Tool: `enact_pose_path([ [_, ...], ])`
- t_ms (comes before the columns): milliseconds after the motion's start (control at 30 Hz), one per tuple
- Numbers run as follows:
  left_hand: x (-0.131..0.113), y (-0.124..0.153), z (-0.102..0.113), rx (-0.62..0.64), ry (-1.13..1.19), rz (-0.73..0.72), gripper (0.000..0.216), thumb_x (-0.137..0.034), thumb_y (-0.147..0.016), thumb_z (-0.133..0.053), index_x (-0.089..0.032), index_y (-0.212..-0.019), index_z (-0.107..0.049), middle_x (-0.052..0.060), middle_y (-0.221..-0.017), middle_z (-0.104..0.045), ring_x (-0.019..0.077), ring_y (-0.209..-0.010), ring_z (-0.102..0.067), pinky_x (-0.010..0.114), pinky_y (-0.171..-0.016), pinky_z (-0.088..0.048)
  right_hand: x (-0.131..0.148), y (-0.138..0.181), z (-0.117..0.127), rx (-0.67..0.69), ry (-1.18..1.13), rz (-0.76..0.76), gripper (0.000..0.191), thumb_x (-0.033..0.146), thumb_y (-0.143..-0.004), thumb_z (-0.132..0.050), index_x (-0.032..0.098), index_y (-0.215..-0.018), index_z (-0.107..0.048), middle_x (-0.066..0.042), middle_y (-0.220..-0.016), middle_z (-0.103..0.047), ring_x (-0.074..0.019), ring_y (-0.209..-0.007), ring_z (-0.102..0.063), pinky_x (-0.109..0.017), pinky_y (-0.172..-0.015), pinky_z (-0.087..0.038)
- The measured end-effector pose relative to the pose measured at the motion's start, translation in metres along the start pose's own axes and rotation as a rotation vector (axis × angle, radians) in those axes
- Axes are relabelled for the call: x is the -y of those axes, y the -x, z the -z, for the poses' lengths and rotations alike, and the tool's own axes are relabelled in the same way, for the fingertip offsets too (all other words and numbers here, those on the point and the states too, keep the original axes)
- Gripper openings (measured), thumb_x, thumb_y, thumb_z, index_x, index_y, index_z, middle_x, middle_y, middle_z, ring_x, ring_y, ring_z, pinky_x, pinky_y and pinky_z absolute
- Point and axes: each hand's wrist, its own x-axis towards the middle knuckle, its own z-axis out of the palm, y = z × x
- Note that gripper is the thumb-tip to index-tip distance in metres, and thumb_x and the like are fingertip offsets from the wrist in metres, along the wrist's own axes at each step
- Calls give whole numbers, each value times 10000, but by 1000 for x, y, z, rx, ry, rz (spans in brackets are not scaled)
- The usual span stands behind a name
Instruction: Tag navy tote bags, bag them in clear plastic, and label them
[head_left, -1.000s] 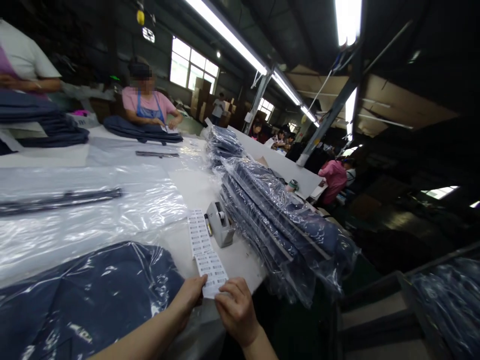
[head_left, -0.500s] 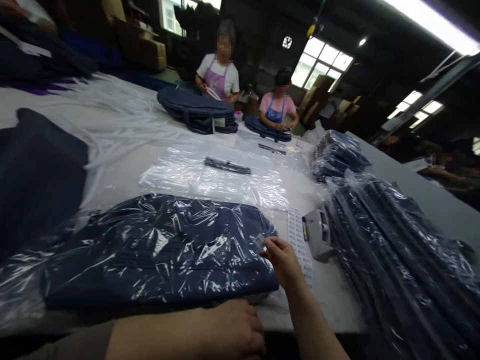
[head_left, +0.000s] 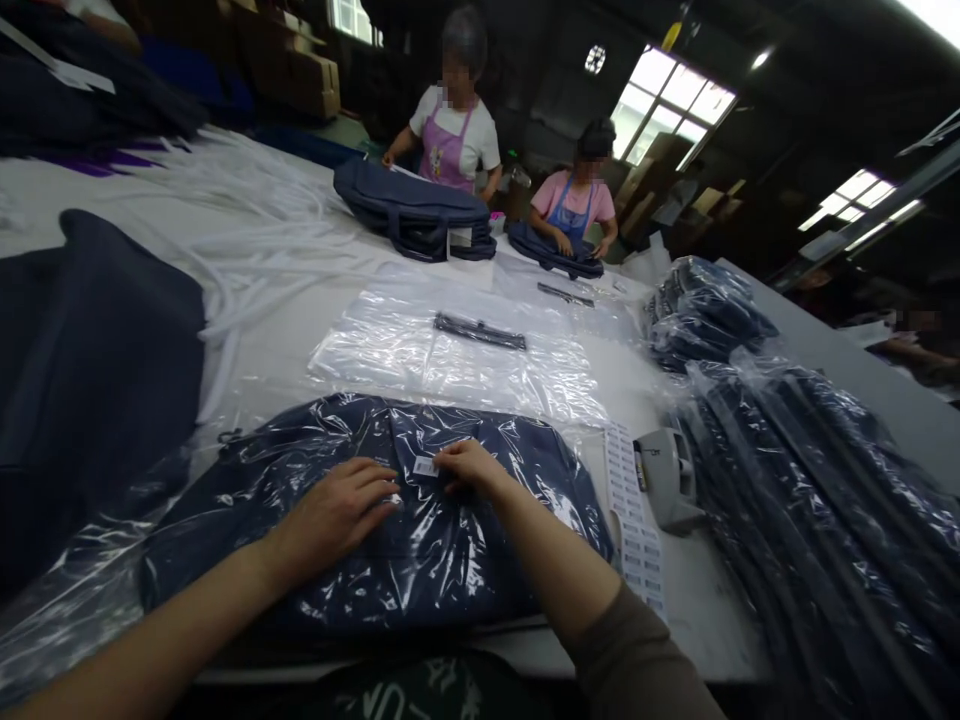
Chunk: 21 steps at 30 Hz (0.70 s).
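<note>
A navy blue bag (head_left: 360,570) in clear plastic lies on the table in front of me. My right hand (head_left: 469,468) pinches the edge of a small white barcode sticker (head_left: 425,467) against the plastic near the bag's middle. To the left of it, my left hand (head_left: 341,510) rests on the wrapped bag, fingers stretched out and holding nothing. A sheet of barcode stickers (head_left: 637,540) lies to the right of the bag, beside a grey-white tape dispenser (head_left: 667,475).
Clear plastic bags (head_left: 457,350) lie flat beyond the bag. Wrapped navy bags (head_left: 810,480) are stacked at right. White strips (head_left: 247,240) and dark fabric (head_left: 105,360) cover the left. Two co-workers (head_left: 450,140) handle navy bags across the table.
My right hand has moved left with the sticker, down to the middle of the wrapped bag. My left hand has come from the near edge onto the plastic. The view has shifted slightly.
</note>
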Motion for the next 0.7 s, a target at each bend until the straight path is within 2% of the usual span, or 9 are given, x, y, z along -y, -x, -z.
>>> enact_pose_path([
  [167,17,-18,-10,11,-44,-63,360,-431,-967,-435,-226,-1194,-626,22,-1246,-613,241,-1206,-481,390,-1018,-393,-4,-9,-1,-18,96,-29,74,196,-710,-669,164,-645,-656,40,-515,-490,-92,-457,-456,-232,-415,-463],
  [233,22,-26,-18,85,-68,-100,380,-430,-964,-446,-251,-1272,-578,17,-1329,-556,265,-1289,-420,430,-1066,-328,-5,-13,-1,-22,142,-30,82,203,-721,-663,168,-648,-649,36,-520,-514,-95,-431,-459,-244,-410,-457],
  [333,30,-34,-30,216,-81,-127,437,-465,-923,-529,-281,-1319,-537,24,-1368,-513,295,-1373,-312,500,-1144,-151,-4,-13,0,-24,241,-16,90,209,-748,-639,169,-669,-660,18,-547,-556,-125,-448,-513,-280,-448,-488],
  [400,34,-36,-36,287,-86,-116,465,-499,-904,-550,-280,-1314,-542,39,-1359,-520,304,-1387,-285,528,-1153,-64,-2,-7,2,-34,333,10,112,229,-769,-621,167,-706,-690,-13,-591,-607,-177,-534,-591,-326,-530,-531],
  [467,35,-37,-38,347,-89,-92,482,-528,-907,-525,-275,-1318,-537,43,-1370,-508,302,-1395,-268,533,-1152,-27,-1,4,2,-98,421,62,180,279,-802,-605,168,-880,-724,-72,-770,-690,-261,-773,-663,-406,-721,-552],
  [533,33,-39,-40,388,-93,-65,507,-553,-918,-484,-271,-1337,-516,36,-1391,-484,294,-1402,-251,523,-1154,-10,-3,16,-1,-175,552,210,392,364,-838,-591,190,-1186,-640,-123,-1136,-667,-323,-1130,-571,-479,-974,-447],
  [600,30,-41,-40,411,-102,-44,527,-565,-922,-464,-273,-1361,-485,27,-1409,-463,279,-1404,-247,509,-1161,-13,-8,28,-5,-157,781,442,578,466,-867,-558,203,-1375,-474,-128,-1433,-463,-332,-1365,-335,-514,-1132,-247],
  [667,30,-38,-36,417,-137,-42,519,-543,-932,-462,-279,-1379,-458,17,-1428,-438,270,-1406,-246,503,-1166,-52,-14,41,-8,-94,994,597,658,534,-870,-536,172,-1408,-428,-144,-1526,-312,-359,-1430,-168,-558,-1161,-114],
  [700,32,-33,-32,402,-162,-50,516,-535,-934,-464,-284,-1384,-451,11,-1437,-426,269,-1404,-250,496,-1167,-87,-17,51,-8,-92,1035,627,678,547,-864,-538,150,-1403,-433,-161,-1535,-281,-380,-1434,-129,-583,-1155,-88],
])
